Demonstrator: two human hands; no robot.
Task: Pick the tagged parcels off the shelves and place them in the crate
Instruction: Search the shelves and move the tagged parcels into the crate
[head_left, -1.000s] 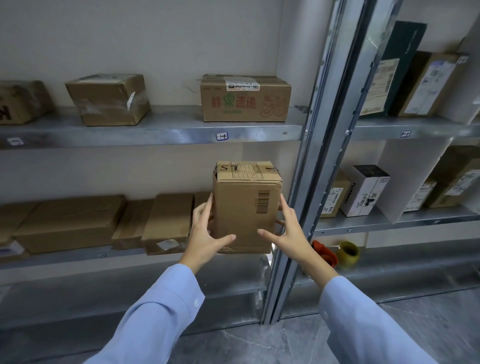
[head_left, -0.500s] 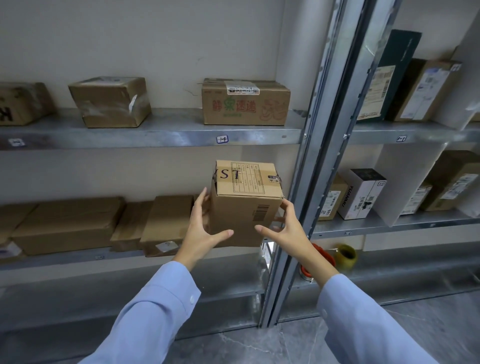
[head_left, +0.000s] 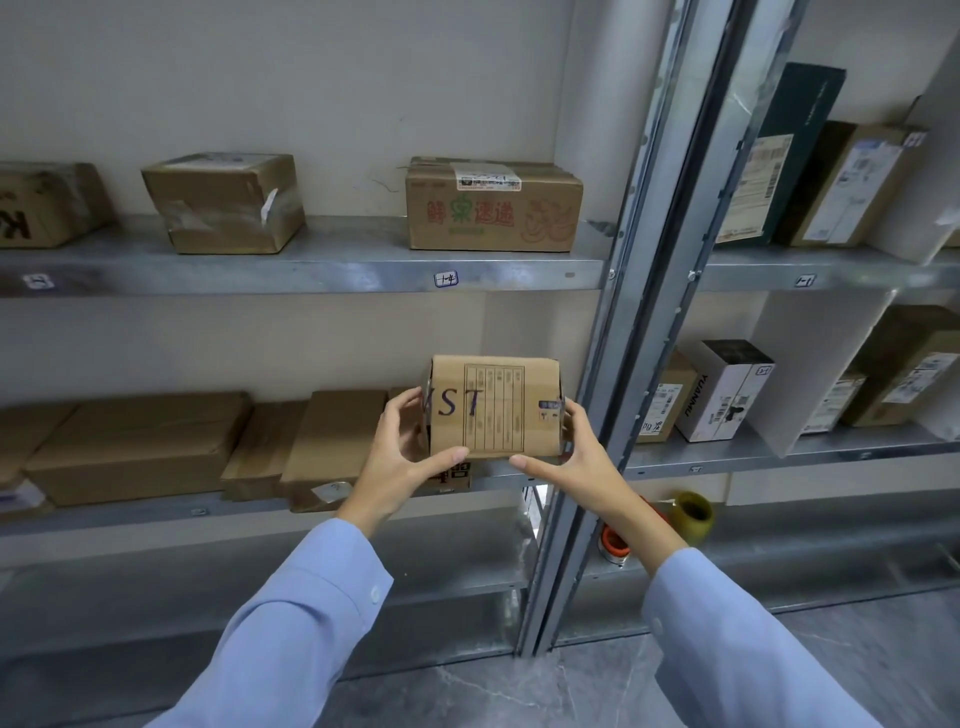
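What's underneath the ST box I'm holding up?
Below the ST box, a strip of another carton with black print shows on the middle shelf. The box and left hand cover the rest.

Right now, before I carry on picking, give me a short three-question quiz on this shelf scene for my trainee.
1. True or false: the left hand alone holds the parcel.
2. The box with red print stands on: A the upper shelf, B the lower shelf, C the floor.
3. Fill in: the handwritten letters readable on the held parcel are ___.
Key: 1 false, the right hand grips it too; 2 A; 3 ST.
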